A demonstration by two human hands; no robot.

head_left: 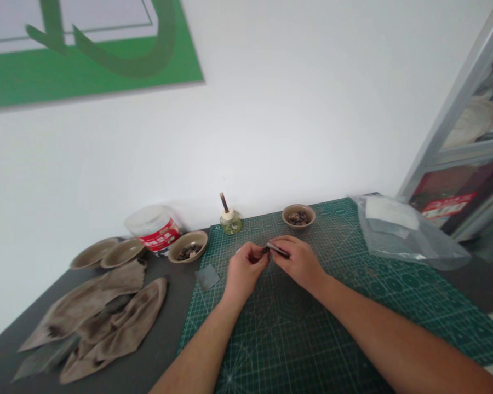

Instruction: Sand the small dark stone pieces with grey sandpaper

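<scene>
Above the green cutting mat (296, 328), my two hands meet at the fingertips. My left hand (246, 267) is closed in a pinch on a small dark piece (265, 250), mostly covered by the fingers. Between the thumb and fingers of my right hand (298, 261) is a thin flat strip (278, 250), pale on top and dark below, perhaps folded sandpaper. Its left end touches or nearly touches the small dark piece. A grey square sheet (207, 277) lies left of my left hand. Beyond my right hand stands a small bowl (286, 220) of brown, pebble-like pieces.
Left of the mat are another bowl (205, 241) with dark pieces, two more bowls (82, 260), a white-lidded tub (142, 219) and crumpled brown cloths (143, 323). A small glass jar (230, 224) with sticks stands near the wall. A clear plastic bag (419, 246) lies at right.
</scene>
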